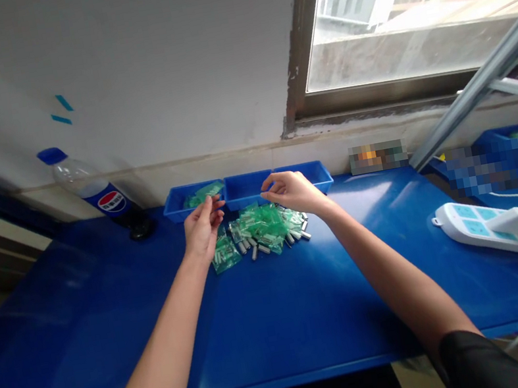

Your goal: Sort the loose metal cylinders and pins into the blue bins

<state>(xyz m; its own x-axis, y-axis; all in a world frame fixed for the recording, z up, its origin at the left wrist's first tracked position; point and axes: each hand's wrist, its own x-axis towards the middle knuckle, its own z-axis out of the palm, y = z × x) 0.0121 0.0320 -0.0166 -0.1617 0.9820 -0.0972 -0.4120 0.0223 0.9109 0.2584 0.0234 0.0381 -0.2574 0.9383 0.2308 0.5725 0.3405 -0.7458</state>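
My left hand (201,229) is raised at the near edge of the left blue bin (170,204), with thumb and fingers curled together. Green plastic bags (197,198) show in that bin, just behind the fingertips. Whether this hand grips a bag cannot be made out. My right hand (292,191) hovers in front of the middle blue bin (248,186), thumb and index finger bent into a pinch; anything between them is too small to see. Below both hands lies a pile of green bags (264,223) mixed with small silvery cylinders (263,249). A separate green bag with cylinders (224,253) lies left of it.
A cola bottle (101,194) stands at the back left. Behind my right hand is the right blue bin (318,175). A white power strip (485,224) with cables lies on the right of the blue table (272,325). A metal ladder-like frame (466,90) leans at the back right.
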